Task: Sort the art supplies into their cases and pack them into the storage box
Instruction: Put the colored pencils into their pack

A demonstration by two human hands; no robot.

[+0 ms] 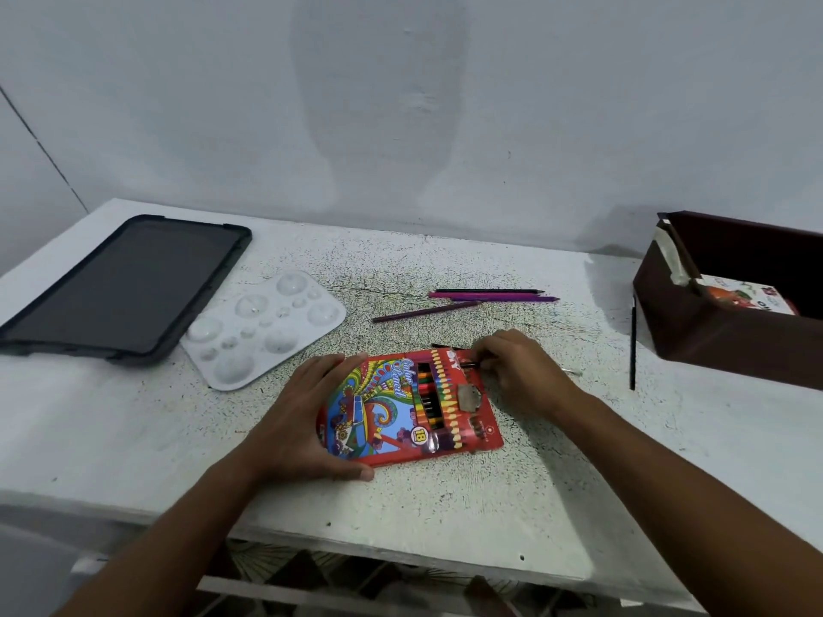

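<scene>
— Both hands are on the coloured pencil case, from what I see on the head camera. Left hand (307, 416) has its palm against the case's left edge, fingers curled over the top edge, thumb along the near edge, so it grips the red pencil case (409, 407).

— And the right one?

— Right hand (512, 371) sits at the case's far right corner, fingers curled, pinching a dark pencil (472, 363) at the open end of the case. I can only see a short piece of that pencil under the fingertips.

— Where does the case lie?

— Flat on the white speckled table (401, 505), between the two hands, slightly tilted, near the front edge. Its window shows a row of pencils inside.

— Loose supplies?

— I count a small group of purple and dark pencils (485, 297) lying beyond the case, apart from both hands. One black pencil (632, 345) lies just beside the storage box. Something thin and pale pokes out right of the right hand; I cannot tell what it is.

— The box?

— Brown storage box (712, 331) stands at the right edge, well apart from the case, with a printed pack (748, 298) inside. On the left I see a white paint palette (262, 327) touching a dark tablet (124, 282).
</scene>
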